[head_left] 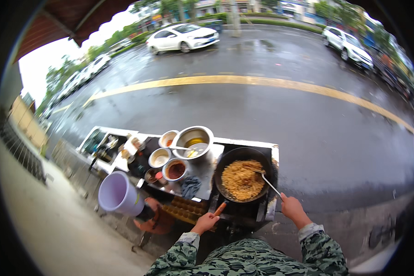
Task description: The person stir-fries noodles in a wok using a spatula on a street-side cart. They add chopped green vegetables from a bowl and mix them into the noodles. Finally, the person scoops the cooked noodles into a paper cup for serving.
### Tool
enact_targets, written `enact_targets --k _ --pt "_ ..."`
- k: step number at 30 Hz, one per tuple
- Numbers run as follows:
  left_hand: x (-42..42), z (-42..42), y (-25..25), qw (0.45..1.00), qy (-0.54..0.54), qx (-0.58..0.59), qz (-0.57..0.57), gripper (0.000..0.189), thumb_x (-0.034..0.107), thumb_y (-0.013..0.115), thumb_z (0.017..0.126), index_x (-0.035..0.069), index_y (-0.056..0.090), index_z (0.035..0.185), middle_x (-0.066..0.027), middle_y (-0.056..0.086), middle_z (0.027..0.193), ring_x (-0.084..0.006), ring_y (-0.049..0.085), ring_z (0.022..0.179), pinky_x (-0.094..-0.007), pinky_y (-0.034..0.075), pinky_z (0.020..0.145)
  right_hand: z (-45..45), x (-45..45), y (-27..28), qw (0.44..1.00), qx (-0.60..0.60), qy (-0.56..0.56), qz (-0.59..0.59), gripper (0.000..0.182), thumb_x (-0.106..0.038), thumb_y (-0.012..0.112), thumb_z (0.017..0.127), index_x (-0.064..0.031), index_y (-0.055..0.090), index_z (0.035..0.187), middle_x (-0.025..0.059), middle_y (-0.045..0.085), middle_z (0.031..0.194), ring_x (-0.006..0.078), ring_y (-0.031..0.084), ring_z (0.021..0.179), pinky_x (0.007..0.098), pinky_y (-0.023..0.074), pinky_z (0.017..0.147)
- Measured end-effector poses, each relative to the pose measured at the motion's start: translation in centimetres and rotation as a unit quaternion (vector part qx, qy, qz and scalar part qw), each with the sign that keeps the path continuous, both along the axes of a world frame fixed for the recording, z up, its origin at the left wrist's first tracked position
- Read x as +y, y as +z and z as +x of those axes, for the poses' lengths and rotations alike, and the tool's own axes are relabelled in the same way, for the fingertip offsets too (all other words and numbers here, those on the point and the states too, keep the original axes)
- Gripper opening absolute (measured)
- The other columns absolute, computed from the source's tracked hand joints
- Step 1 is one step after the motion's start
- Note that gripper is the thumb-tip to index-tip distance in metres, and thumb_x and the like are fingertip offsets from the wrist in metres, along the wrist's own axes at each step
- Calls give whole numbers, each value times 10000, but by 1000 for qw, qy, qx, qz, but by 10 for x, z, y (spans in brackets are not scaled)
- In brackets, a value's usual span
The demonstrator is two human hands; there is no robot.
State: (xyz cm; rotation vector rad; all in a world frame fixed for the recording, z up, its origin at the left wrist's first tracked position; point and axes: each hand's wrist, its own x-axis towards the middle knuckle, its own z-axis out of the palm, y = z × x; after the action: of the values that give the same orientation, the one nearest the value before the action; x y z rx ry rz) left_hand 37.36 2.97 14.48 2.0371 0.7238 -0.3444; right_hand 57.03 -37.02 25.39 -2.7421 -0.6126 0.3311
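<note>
A dark wok [219, 172] sits on the stove at the right end of the cart, with fried rice [241, 181] heaped in it. My left hand [206, 222] is closed round the wok's wooden handle [220, 208]. In my right hand [293, 208] is the long metal handle of a ladle or spatula [269, 183], whose head lies in the rice. Left of the wok stand a large steel bowl [210, 132] with yellowish liquid and a utensil, a bowl of dark red sauce [176, 170], a bowl with pale contents [159, 158] and a smaller bowl with reddish contents [168, 138].
A dark crumpled cloth [191, 186] lies on the cart's metal top. Egg trays [184, 210] are below its near edge. A purple bucket [115, 195] stands at the left, with more containers beyond it. Past the cart is a wet road with parked white cars [183, 37].
</note>
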Motion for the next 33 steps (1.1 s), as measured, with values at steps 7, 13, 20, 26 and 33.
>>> enact_targets --k 7,13,20,26,33 --pt "42 10 -66 986 -98 -131 28 444 389 666 968 0 595 1171 -182 668 1021 -344 661 738 -448 544 695 -59 29 17 996 75 -40 4 354 -157 529 927 -74 564 1269 256 697 914 467 674 882 576 523 742" --pt "13 45 -3 947 -74 96 -298 301 322 608 1031 22 589 1010 -85 627 721 -231 639 601 -368 541 566 -77 35 26 992 113 -45 -18 390 -100 572 869 -52 613 1254 260 712 973 464 685 925 557 540 789" --pt "-26 41 13 913 12 116 -392 186 185 665 990 96 515 927 -24 539 716 -144 549 573 -306 470 484 -55 28 16 975 220 0 6 289 -146 575 893 -27 675 1137 232 720 1030 454 694 908 533 552 779" --pt "-38 -16 109 951 -15 116 -287 231 188 679 967 94 518 829 6 521 621 -107 490 483 -284 410 424 -62 16 98 882 456 -33 119 466 -189 619 944 -136 617 1406 61 567 737 158 498 525 354 420 456" --pt "-43 -49 70 953 26 29 -300 207 187 689 929 58 527 914 -15 533 645 -132 515 475 -303 415 442 -51 67 26 996 34 77 -36 469 -217 570 935 -171 597 1401 217 691 866 424 680 899 533 547 791"
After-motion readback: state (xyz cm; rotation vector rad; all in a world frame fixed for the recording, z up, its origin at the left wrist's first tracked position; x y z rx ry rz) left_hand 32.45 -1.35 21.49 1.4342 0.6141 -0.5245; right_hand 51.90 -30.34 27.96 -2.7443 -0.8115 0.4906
